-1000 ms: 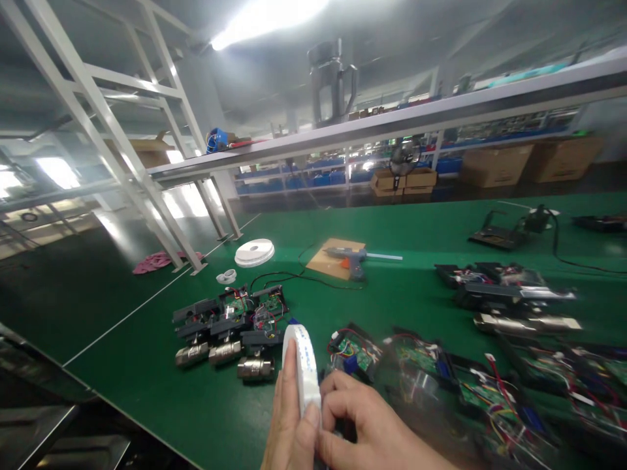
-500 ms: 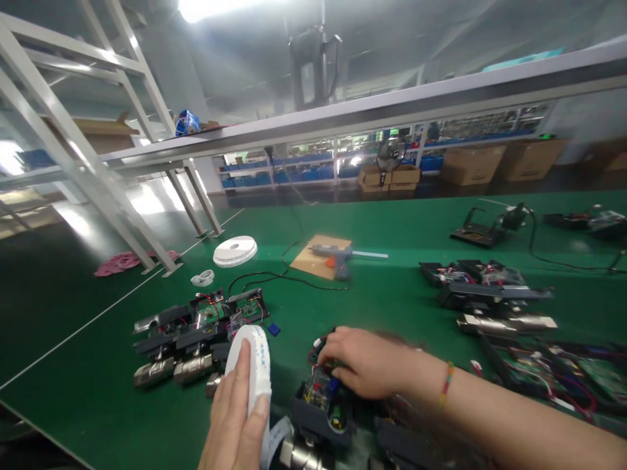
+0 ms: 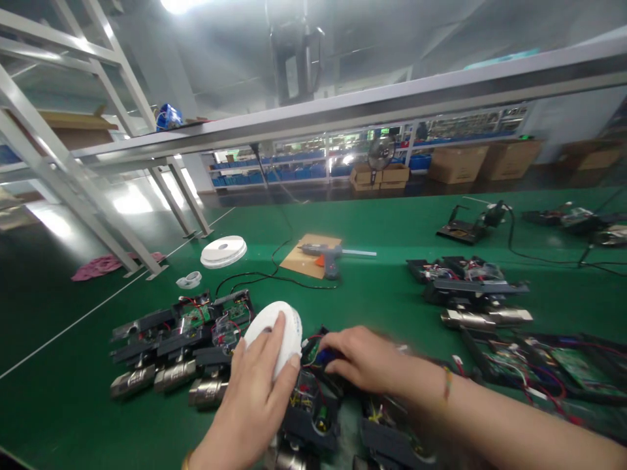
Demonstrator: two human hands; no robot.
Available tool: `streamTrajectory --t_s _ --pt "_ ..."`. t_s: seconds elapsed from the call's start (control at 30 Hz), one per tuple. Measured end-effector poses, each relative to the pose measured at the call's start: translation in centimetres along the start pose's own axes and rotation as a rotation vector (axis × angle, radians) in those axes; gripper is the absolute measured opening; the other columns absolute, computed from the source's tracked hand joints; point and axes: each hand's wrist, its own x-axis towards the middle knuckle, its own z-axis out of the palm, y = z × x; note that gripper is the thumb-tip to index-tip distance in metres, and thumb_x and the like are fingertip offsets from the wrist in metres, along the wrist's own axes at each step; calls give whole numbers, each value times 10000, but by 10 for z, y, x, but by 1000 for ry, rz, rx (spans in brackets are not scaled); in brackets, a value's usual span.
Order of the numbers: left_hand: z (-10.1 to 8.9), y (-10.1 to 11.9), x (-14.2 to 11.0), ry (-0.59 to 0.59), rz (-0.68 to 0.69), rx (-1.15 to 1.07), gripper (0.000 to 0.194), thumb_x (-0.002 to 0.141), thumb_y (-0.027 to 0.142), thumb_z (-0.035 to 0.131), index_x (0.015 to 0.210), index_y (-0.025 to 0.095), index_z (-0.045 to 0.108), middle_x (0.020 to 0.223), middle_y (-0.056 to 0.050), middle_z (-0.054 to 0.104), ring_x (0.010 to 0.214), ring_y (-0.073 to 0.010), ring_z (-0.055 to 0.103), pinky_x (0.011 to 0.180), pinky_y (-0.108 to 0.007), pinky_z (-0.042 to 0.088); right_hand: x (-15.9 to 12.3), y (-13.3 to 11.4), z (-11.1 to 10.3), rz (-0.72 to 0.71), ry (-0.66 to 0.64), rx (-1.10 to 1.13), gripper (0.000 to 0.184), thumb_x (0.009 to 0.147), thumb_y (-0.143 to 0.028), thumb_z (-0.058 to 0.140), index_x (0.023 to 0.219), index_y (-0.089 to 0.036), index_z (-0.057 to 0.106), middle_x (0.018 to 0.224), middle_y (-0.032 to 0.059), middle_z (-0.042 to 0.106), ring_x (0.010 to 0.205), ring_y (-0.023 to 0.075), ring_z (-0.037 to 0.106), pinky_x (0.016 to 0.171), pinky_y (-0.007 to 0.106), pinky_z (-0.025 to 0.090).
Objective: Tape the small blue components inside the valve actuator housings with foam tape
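My left hand grips a roll of white tape, its flat face turned up and the fingers lying across it. To the right, my right hand bends over an open dark device housing with wires and a circuit board inside. Between its thumb and fingers shows a small blue part. The roll stands close to the fingertips of the right hand. Another dark housing lies below my right wrist, partly hidden by the forearm.
Several housings with metal valve bodies stand at left, others at right. A glue gun rests on cardboard with its black cable trailing. Behind are a larger white roll and a small clear roll.
My left hand has moved right and up with the tape roll, tilting its flat face into view. My right hand has drawn the blue part up between its fingers. The view has shifted slightly.
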Motion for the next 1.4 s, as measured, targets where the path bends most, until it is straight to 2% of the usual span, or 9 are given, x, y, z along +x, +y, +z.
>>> streamTrajectory --t_s 0.07,0.2,0.33,0.5,0.83,1.23,1.4 --pt "-2 12 18 -76 5 55 581 981 415 330 1526 217 338 1487 -129 487 1379 -298 450 1175 -651 226 -4 13 -1 113 98 123 129 890 -186 613 1013 -162 642 859 42 713 773 183 630 671 264 410" --pt "2 30 45 -197 0 160 566 948 375 359 1484 202 411 1426 -138 551 1320 -300 507 1152 -684 211 -11 34 4 241 183 268 92 932 -224 532 931 -154 592 669 -10 658 614 140 575 568 232 387" --pt "13 37 56 -247 31 192 549 950 357 353 1470 203 433 1384 -145 586 1298 -312 525 1139 -696 206 -11 44 12 275 242 369 99 912 -217 552 919 -146 621 686 0 667 643 141 595 588 227 416" --pt "21 42 60 -288 53 219 564 945 348 346 1481 184 415 1369 -163 591 1301 -328 522 1131 -690 228 -8 39 10 277 292 397 124 866 -195 607 914 -121 695 803 47 720 716 158 631 638 241 451" --pt "29 41 61 -326 61 270 579 949 341 304 1493 163 390 1375 -166 580 1310 -320 509 1133 -674 242 -13 24 4 258 348 294 149 866 -182 620 929 -165 754 890 44 769 809 198 697 697 268 481" --pt "34 45 61 -350 45 307 576 958 336 342 1510 171 364 1327 -150 602 1270 -324 525 1133 -638 266 -8 27 12 239 385 190 149 865 -187 632 931 -187 766 882 26 773 795 189 707 668 249 466" --pt "39 50 60 -334 28 314 588 954 299 375 1515 126 350 1274 -171 613 1234 -334 540 1132 -610 287 -9 23 16 254 405 133 139 848 -175 635 902 -172 762 872 66 761 785 229 690 678 292 433"
